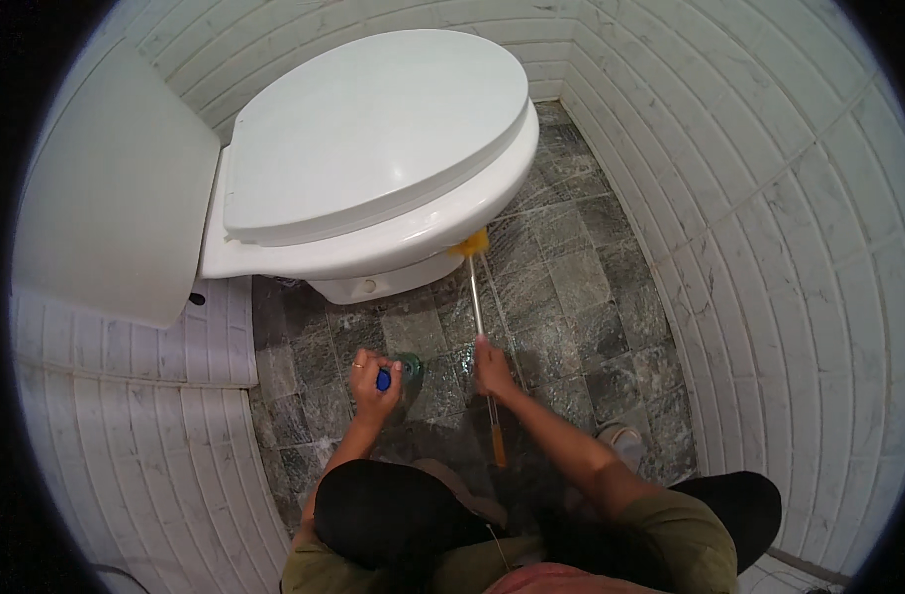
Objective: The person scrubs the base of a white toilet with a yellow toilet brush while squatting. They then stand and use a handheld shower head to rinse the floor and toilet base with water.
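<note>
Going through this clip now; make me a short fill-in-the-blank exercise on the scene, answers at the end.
1. The toilet lid is ____, covering the bowl.
2. The right hand grips a brush whose head is coloured ____.
3. The left hand holds what looks like a bottle, its cap coloured ____.
4. The wall tiles are mainly ____, unlike the dark grey floor.

Missing words: closed; yellow; blue; white.

The right hand (pixel 491 368) grips a brush (pixel 476 301), its yellow head (pixel 470 244) by the toilet's (pixel 383 139) near edge, while the left hand (pixel 373 388) holds a blue-capped bottle (pixel 383 379).
</note>
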